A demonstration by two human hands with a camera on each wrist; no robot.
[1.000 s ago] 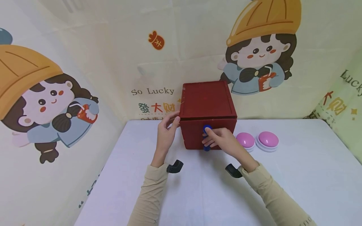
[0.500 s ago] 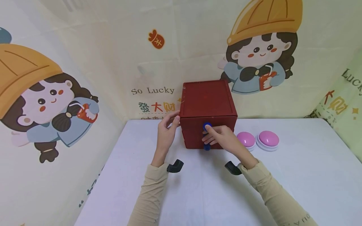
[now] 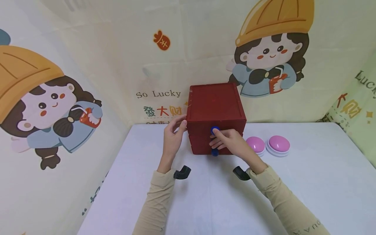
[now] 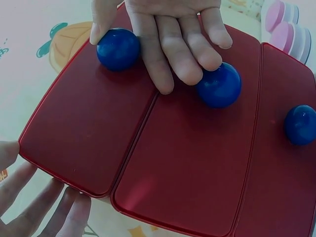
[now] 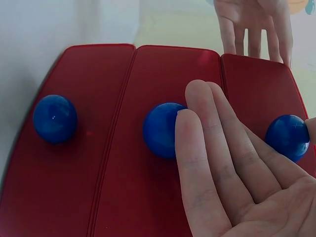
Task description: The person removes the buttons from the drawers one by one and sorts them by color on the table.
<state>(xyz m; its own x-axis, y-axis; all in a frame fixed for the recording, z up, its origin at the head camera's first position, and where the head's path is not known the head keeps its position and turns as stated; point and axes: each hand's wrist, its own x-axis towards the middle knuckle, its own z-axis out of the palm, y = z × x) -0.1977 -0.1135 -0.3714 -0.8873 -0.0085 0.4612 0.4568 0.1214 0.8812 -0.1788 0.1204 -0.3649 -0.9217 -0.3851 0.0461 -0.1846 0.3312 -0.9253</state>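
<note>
A dark red drawer box (image 3: 215, 101) stands on the table against the backdrop. Three drawer fronts, each with a round blue knob, show in both wrist views. My right hand (image 3: 232, 140) is at the front, its thumb pressed on the top knob (image 4: 118, 49). The other fingers reach out nearly straight, with fingertips by the middle knob (image 4: 219, 89). Away from the hand is the bottom knob (image 5: 55, 119). My left hand (image 3: 173, 137) rests its extended fingers along the box's left side, thumb near the front edge. The drawers' insides are hidden.
Two pink dome buttons on white bases stand right of the box, a nearer-box button (image 3: 255, 144) and an outer button (image 3: 279, 144). A white cover lies over the table (image 3: 188, 209). Behind hangs a printed cloth backdrop (image 3: 123, 65).
The top drawer has gone in, and the dark gap under the box's top edge has closed. My right hand moved slightly forward with it; the left hand stayed at the side.
</note>
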